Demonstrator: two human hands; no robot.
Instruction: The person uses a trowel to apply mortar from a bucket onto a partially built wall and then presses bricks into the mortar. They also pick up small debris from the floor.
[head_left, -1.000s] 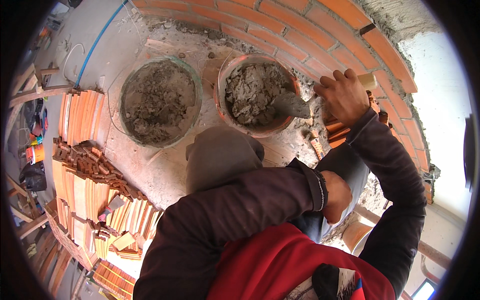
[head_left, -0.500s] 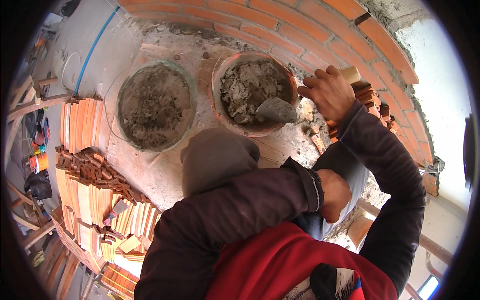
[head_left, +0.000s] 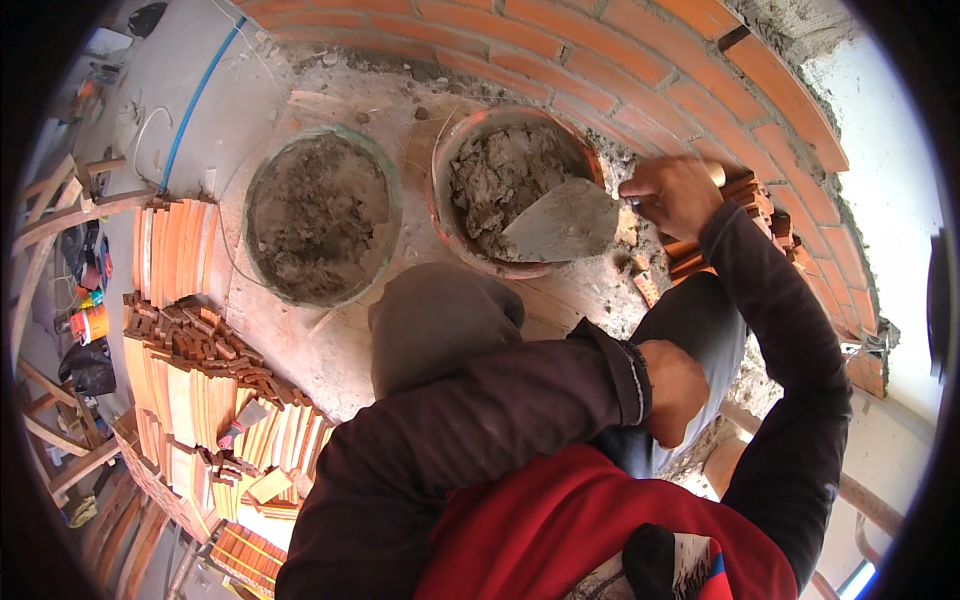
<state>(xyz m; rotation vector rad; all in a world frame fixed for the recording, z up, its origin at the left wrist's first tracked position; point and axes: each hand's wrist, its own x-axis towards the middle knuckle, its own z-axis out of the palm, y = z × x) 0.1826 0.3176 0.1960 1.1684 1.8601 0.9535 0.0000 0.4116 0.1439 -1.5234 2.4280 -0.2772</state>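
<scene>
My right hand is closed round the handle of a trowel, whose pale handle end pokes out behind the knuckles. The broad, mortar-smeared trowel blade lies over the near right rim of a round bucket, its tip above the grey mortar inside. Across my body reaches the left arm, with my left hand bent down against my right leg; its fingers are hidden. Left of the bucket stands a second round tub with a greenish rim, filled with grey mix.
An orange brick wall curves along the far and right sides. Loose bricks are stacked beside my right hand. Stacks of thin bricks stand at the left, with another trowel on them. A blue hose runs along the floor.
The trowel blade has come up out of the mortar and turned to show its wide face. My right hand has moved slightly down and rolled over. The left hand stays on the leg.
</scene>
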